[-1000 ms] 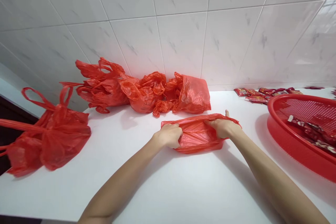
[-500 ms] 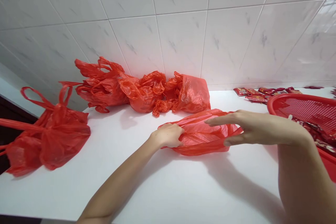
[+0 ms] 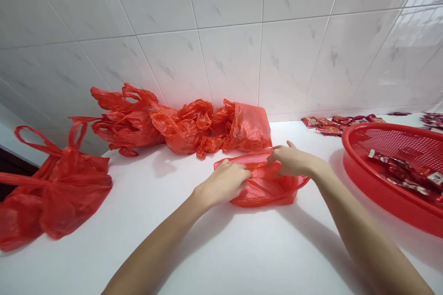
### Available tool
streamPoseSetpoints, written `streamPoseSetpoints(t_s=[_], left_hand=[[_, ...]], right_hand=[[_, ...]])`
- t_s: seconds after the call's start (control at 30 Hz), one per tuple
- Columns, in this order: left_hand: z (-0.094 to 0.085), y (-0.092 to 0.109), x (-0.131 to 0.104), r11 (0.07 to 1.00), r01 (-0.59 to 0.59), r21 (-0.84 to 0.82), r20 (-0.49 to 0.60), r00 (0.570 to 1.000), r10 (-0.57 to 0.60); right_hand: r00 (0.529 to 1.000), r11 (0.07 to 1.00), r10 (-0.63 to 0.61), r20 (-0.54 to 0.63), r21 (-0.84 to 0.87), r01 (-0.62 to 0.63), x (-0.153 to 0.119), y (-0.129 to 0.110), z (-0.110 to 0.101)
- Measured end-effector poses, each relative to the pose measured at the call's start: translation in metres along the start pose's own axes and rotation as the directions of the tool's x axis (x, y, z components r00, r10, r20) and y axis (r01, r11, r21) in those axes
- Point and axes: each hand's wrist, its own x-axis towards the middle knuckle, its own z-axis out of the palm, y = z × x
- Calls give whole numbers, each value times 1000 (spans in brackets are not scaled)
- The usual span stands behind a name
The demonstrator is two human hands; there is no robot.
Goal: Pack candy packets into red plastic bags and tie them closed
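A thin red plastic bag (image 3: 265, 191) lies on the white table, its mouth spread partly open toward me. My left hand (image 3: 230, 179) is closed on the bag's left edge, fingers curled over the film. At the bag's upper right, my right hand (image 3: 289, 159) has its fingers at the mouth, some bent into the opening and one raised; its thumb is partly hidden. I cannot make out whether it pinches the film.
Filled red bags (image 3: 78, 184) stand at the left, and more (image 3: 251, 126) line the tiled wall. A red basket (image 3: 374, 193) with small packets (image 3: 401, 170) is at the right. Other packets (image 3: 323, 125) lie behind it.
My right hand has moved left and inward, from beside the bag's right end to its mouth. My left hand still grips the left edge. The view has shifted slightly right.
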Motion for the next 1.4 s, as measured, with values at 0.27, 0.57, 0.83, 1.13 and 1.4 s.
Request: streamPoseSetpoints(t_s=[0.27,0.57,0.83,1.13,1.4], left_hand=[[17,-33,19,991,30,-134,106,994,-16],[18,-45,16,972,217,-85,196,960,-198],[5,-31,6,965,263,-16,275,929,-249],[8,-35,12,989,102,-105,76,993,-94],[20,-46,15,964,262,-32,240,939,-247]], right_hand=[[987,987,104,120,-132,-88,24,-17,24],[965,963,223,136,-186,-196,26,-18,30],[961,964,232,152,-164,-207,26,-9,28],[996,974,66,-55,-215,-76,19,-21,21],[968,959,226,108,-201,-202,30,-22,35]])
